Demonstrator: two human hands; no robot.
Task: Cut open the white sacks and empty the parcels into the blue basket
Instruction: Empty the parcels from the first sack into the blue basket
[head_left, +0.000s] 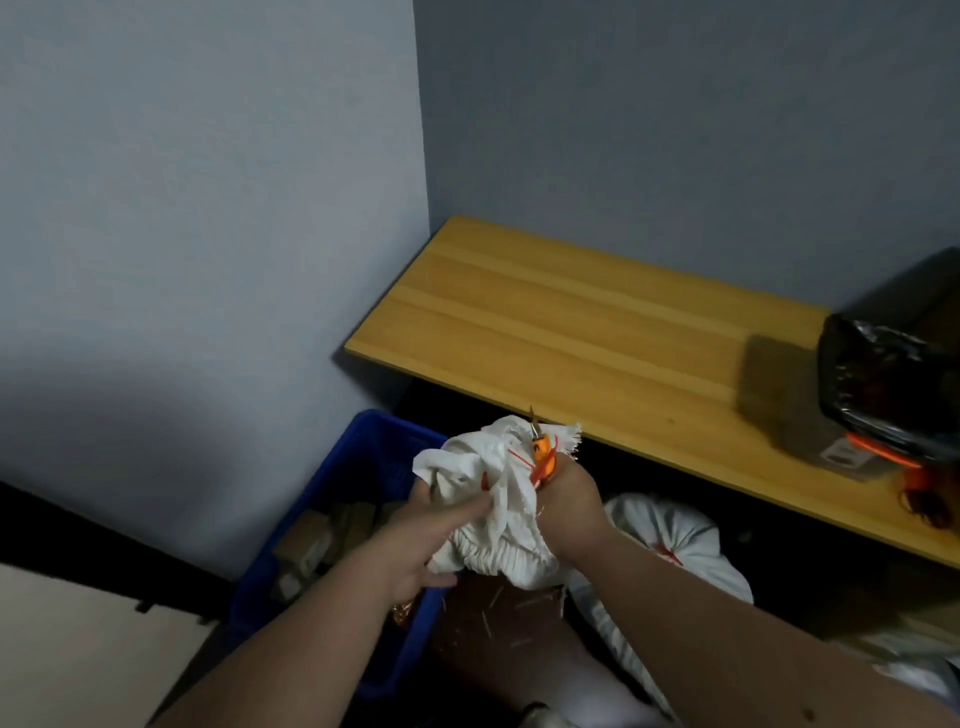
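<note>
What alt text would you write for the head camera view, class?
Two bare hands bunch a crumpled white woven sack: the left hand grips its cloth, the right hand holds an orange-handled cutter. Below left sits a blue plastic basket of parcels.

1. One camera only, worn on the person's head, so no second view overlaps with it.
2. It looks forward and down into a room corner where two grey walls (260, 208) meet.
3. Both forearms reach in from the bottom edge, near the lens.
4. A wooden table (597, 322) runs off right; the wide angle tilts the lines.
</note>
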